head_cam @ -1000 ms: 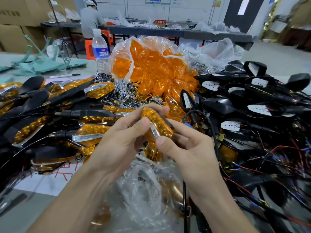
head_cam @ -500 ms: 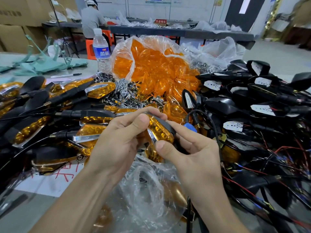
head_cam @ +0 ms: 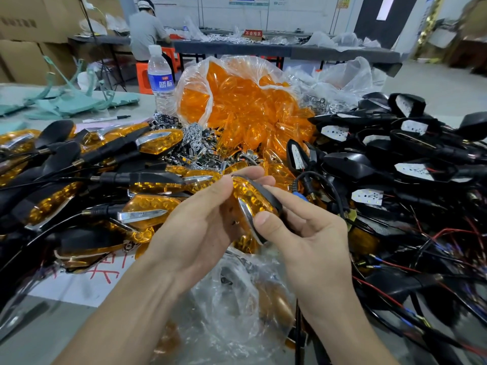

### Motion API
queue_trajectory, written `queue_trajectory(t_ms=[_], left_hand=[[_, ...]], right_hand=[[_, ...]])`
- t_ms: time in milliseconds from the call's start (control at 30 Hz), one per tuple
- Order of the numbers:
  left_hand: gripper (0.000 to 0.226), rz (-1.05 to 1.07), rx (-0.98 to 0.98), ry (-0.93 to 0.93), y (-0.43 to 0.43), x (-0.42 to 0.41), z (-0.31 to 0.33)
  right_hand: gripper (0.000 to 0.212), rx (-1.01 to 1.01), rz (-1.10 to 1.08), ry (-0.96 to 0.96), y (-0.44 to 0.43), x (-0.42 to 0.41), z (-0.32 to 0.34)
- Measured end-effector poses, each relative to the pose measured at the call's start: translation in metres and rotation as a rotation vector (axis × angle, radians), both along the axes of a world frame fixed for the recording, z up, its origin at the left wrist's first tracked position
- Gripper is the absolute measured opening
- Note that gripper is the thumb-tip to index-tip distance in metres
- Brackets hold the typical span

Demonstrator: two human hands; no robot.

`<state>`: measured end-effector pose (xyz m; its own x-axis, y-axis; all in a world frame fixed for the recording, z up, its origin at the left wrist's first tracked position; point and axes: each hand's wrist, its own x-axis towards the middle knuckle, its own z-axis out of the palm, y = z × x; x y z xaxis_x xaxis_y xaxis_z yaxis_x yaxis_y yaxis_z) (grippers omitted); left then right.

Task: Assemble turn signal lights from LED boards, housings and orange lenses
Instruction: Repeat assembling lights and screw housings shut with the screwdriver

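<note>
Item in hand: one turn signal light (head_cam: 253, 204), held between both hands. My left hand (head_cam: 200, 219) wraps its far end, thumb pressed onto the orange lens (head_cam: 246, 192). My right hand (head_cam: 313, 241) pinches the near end, thumb on the chrome trim strip (head_cam: 246, 219), forefinger along the black housing (head_cam: 266, 193) behind.

Judgement: light, rigid moulded plastic. The lens is glossy and faceted, so likely slippery and liable to scratch or crack at the seam. It is best taken by the matt housing flanks.

The black cable (head_cam: 325, 185) loops just right of my grip. Beyond my fingers is a bag of loose lenses (head_cam: 237, 106). To the left lie finished lights (head_cam: 158, 143), and to the right open housings showing white LED boards (head_cam: 413, 171).
</note>
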<state>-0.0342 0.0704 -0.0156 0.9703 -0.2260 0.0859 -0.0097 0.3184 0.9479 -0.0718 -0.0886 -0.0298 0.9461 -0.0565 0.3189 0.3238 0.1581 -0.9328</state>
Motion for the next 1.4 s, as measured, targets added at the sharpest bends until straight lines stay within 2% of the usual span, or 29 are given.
queue_trajectory(t_ms=[133,300,400,533,633,800,1033,1133,1300,1400], left_hand=[[0.032,-0.015,-0.004,-0.023,-0.008,-0.001,-0.001],[0.031,0.039,-0.024,0.017,-0.011,-0.005,-0.002],[0.039,0.102,-0.025,0.079,-0.009,-0.007,-0.007],[0.032,0.048,-0.004,-0.020,-0.015,-0.011,0.001],[0.029,0.067,0.001,-0.074,-0.017,-0.015,0.003],[0.027,0.114,0.002,-0.080,-0.015,-0.019,0.006],[0.035,-0.030,-0.070,0.055,-0.007,-0.014,0.009],[0.035,-0.056,-0.103,0.033,-0.007,-0.014,0.010],[0.028,0.089,-0.003,0.009,-0.008,-0.013,0.006],[0.029,0.122,0.000,0.006,-0.007,-0.014,0.006]], right_hand=[[0.042,-0.100,-0.099,0.011,0.006,-0.002,-0.003],[0.043,-0.036,-0.085,0.056,0.005,-0.001,-0.004],[0.045,-0.038,-0.066,0.070,0.006,0.000,-0.001],[0.038,0.004,-0.083,0.063,0.007,-0.001,0.001],[0.041,0.043,-0.069,0.046,0.006,-0.001,0.002],[0.039,0.030,-0.074,0.061,0.007,-0.003,0.001],[0.037,0.040,-0.051,0.046,0.007,-0.005,0.008],[0.038,0.085,0.035,0.046,0.005,-0.006,0.012],[0.034,-0.079,0.046,0.031,0.002,-0.003,0.009],[0.042,-0.200,0.078,0.057,-0.001,-0.003,0.009]])
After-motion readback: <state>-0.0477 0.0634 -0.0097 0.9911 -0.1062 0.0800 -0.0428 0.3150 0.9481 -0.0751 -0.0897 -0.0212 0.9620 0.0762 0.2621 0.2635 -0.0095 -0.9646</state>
